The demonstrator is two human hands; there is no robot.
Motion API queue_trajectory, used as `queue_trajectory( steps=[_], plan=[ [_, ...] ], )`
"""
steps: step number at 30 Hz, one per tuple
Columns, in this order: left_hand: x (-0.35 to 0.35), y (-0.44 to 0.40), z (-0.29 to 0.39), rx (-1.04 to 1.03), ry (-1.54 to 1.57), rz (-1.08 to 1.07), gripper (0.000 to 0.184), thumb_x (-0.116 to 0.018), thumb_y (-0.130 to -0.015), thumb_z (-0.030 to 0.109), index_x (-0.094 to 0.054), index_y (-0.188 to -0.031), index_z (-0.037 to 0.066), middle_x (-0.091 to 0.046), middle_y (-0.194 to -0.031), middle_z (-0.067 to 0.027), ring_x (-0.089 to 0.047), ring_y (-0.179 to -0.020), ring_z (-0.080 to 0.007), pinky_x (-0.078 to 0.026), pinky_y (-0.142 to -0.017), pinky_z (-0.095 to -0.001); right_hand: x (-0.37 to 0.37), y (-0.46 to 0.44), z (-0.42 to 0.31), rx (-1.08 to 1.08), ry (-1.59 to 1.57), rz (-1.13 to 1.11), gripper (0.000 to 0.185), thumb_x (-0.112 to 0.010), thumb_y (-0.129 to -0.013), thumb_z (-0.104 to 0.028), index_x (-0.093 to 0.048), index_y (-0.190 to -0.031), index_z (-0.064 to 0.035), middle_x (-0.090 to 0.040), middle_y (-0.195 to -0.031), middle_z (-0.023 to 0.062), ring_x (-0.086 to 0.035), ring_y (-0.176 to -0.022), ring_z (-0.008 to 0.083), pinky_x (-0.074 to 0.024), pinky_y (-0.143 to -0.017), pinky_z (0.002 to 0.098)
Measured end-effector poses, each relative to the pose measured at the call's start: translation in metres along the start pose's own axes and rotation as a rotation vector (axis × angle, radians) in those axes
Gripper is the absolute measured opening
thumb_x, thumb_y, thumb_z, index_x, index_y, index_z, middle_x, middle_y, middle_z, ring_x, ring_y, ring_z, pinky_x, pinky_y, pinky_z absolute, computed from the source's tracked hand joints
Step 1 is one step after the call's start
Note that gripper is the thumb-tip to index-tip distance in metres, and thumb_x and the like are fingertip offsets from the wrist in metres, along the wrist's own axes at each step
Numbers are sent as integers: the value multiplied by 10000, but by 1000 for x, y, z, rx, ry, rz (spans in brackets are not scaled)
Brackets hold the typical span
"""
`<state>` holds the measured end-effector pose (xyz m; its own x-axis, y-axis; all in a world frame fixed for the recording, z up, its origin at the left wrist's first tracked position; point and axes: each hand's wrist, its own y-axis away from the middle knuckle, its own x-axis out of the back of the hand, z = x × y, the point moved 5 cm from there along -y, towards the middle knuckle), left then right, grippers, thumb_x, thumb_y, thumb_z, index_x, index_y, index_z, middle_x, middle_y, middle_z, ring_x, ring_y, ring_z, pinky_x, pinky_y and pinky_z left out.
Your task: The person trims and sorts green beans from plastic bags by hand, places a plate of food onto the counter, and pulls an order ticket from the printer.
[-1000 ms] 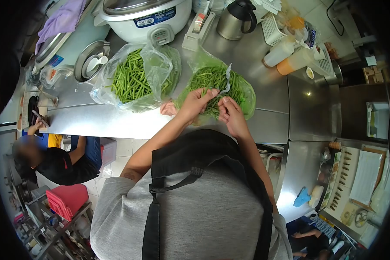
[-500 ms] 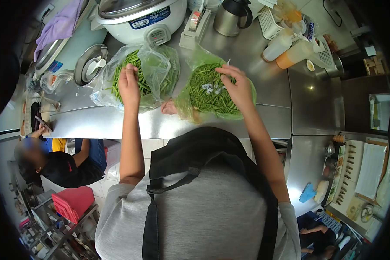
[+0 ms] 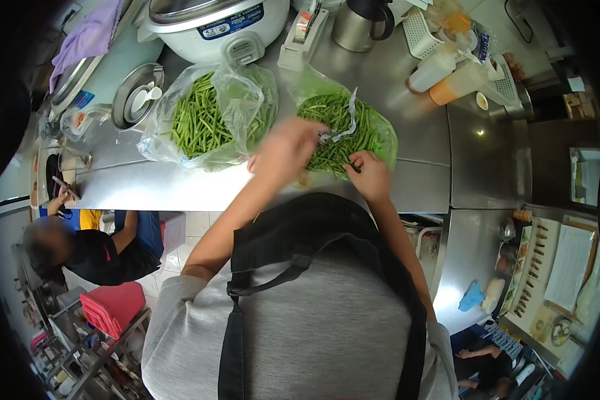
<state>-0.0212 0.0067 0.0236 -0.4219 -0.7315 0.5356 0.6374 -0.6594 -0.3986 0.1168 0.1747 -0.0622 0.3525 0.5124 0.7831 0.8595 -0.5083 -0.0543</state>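
Observation:
Two plastic bags of green beans lie on the steel counter. The left, clear bag (image 3: 247, 100) holds cut green beans (image 3: 203, 120). The right, greenish bag (image 3: 385, 137) holds thinner green beans (image 3: 327, 107), with a crumpled pale strip (image 3: 351, 120) lying on top. My left hand (image 3: 289, 148) is blurred by motion over the left edge of the right bag; its fingers are smeared. My right hand (image 3: 370, 175) is at the near right edge of that bag, fingers pinched together at the beans; what they hold is too small to make out.
Behind the bags stand a rice cooker (image 3: 220, 30), a tape dispenser (image 3: 303, 40) and a steel jug (image 3: 357, 27). Squeeze bottles (image 3: 433, 70) are at the back right, metal bowls (image 3: 130, 100) at the left. A seated person (image 3: 100, 257) is at the lower left.
My left hand has moved from the left bag to the right bag. My right hand has come down to the near side of the right bag, and its fingers have closed. The pale strip has shifted.

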Motion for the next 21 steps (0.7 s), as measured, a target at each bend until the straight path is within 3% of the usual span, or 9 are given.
queue_trajectory(
  steps=[3,12,18,21],
  plan=[
    [-67,17,8,-44,127,-382,265,-635,-786,36,-662,-1037,114,-626,-920,-103,-622,-818,-306,-511,-706,-357,-8,1,2,-7,-68,17,248,-729,-721,-149,-650,-941,-66,-647,-803,72,-605,-690,246,-499,-641,364],
    [-91,7,-4,-102,64,-339,311,-667,-791,72,-658,-1101,103,-657,-940,-100,-645,-762,-296,-519,-678,-376,16,11,-7,24,-365,175,389,-726,-746,-46,-641,-1125,-60,-653,-759,54,-577,-654,147,-491,-635,283],
    [-85,2,-5,-129,87,-242,285,-659,-790,36,-686,-1066,104,-660,-948,-88,-650,-797,-285,-524,-696,-346,27,10,-12,-45,-474,235,294,-729,-772,-78,-673,-1058,-42,-674,-782,77,-619,-664,151,-500,-655,276],
    [-75,-2,-6,-185,103,-185,231,-647,-783,65,-696,-1005,107,-640,-944,-59,-637,-799,-283,-520,-683,-373,37,11,-15,-40,-302,118,194,-701,-831,-105,-676,-995,-4,-674,-758,92,-626,-684,98,-492,-647,257]
  ],
)
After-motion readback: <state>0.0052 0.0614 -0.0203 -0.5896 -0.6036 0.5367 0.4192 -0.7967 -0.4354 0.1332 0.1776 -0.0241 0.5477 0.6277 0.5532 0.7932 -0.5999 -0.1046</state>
